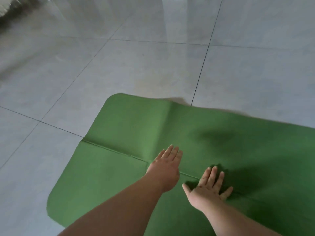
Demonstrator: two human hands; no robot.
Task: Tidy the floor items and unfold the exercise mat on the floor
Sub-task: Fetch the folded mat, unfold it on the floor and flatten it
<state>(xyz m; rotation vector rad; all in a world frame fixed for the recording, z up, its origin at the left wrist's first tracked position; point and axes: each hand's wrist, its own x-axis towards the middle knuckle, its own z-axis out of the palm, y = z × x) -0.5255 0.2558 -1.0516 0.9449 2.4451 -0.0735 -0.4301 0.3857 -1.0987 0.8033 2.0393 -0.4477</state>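
Observation:
A green exercise mat (119, 167) lies spread on the grey tiled floor, filling the lower right of the head view. Fold creases cross it, one running from the left edge toward the lower right, another running up toward the far edge, which lifts slightly off the floor. My left hand (166, 165) hovers flat over the crossing of the creases, fingers straight and together, holding nothing. My right hand (208, 189) rests palm down on the long crease, fingers spread. Both forearms reach in from the bottom edge.
Glossy grey floor tiles (136, 65) with dark grout lines stretch away from the mat to the left and far side. A blurred pale, fuzzy object (6, 7) shows in the top left corner.

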